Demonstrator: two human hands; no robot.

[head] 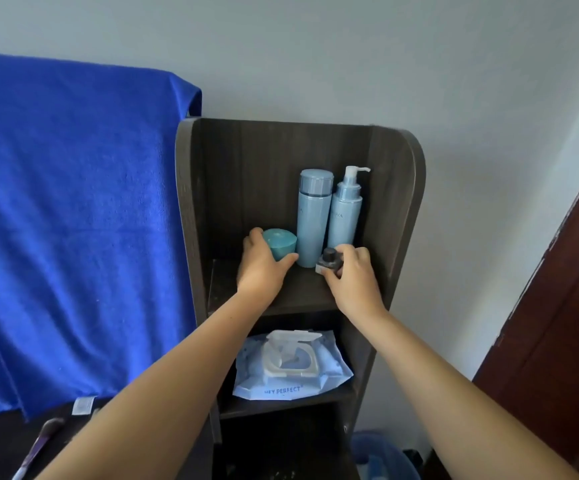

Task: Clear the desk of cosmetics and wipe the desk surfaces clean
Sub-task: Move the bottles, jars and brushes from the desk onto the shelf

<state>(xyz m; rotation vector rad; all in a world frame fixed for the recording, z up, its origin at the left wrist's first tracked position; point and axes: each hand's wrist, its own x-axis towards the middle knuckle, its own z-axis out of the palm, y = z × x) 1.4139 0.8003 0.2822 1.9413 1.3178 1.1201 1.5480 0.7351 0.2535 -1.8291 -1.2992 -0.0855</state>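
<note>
Dark wood shelf unit [398, 188] against pale wall. On its top shelf, your left hand [262, 268] gripped the teal jar [280, 244], fingers curled around it; your right hand [353, 275] pinched the small dark-capped bottle [329, 260] beside the tall blue bottle [312, 216].

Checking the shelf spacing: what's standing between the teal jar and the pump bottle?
In the head view, the tall capped blue bottle stands between the teal jar and the pump bottle, upright on the top shelf.

Soft, even daylight, dim inside the shelf unit [398, 188]; wide-angle bending at edges.
</note>
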